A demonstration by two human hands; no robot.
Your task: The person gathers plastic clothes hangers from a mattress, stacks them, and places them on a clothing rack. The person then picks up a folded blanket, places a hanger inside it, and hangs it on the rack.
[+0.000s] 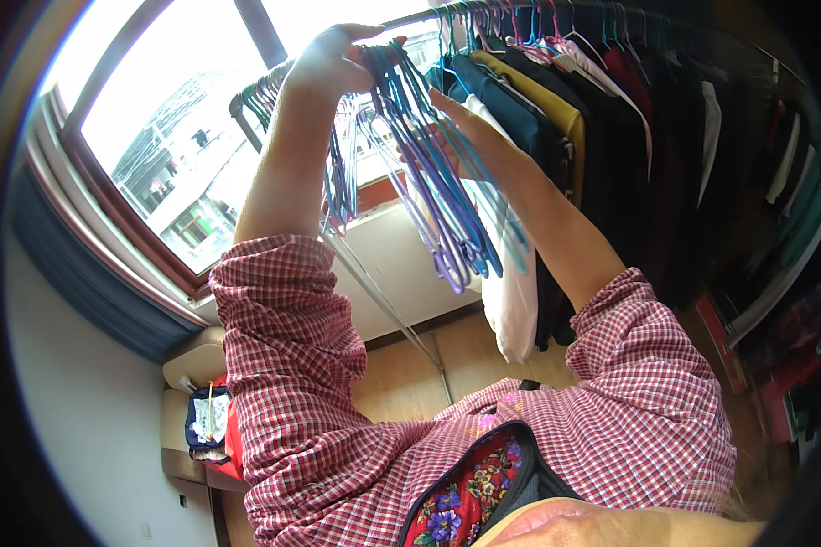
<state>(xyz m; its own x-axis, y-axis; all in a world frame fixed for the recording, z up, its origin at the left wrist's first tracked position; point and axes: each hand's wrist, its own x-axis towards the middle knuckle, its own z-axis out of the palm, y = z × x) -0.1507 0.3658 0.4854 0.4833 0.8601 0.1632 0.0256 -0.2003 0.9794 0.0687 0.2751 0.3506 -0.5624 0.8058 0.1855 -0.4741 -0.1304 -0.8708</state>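
My left hand (pixel 332 58) is raised near the clothes rail, gripping a bunch of blue, teal and purple hangers (pixel 438 184) close to their hooks. The bunch hangs down at a slant, its lower ends fanned together. At the bunch's right side is my right hand (pixel 468 140), its thumb side towards the rail. Some of its fingers are partly hidden by the hangers, so a firm hold cannot be made out. A few hangers beside it look blurred. More bare hangers (pixel 342 167) hang behind and left of the bunch.
A metal clothes rail (pixel 410 17) runs across the top, bearing dark jackets, a mustard garment (pixel 554 96) and a white garment (pixel 513 308). Its thin metal leg (pixel 383 294) reaches the wooden floor (pixel 397 383). A window (pixel 171 150) with a dark curtain (pixel 89 267) stands left. Folded items (pixel 210 417) lie lower left.
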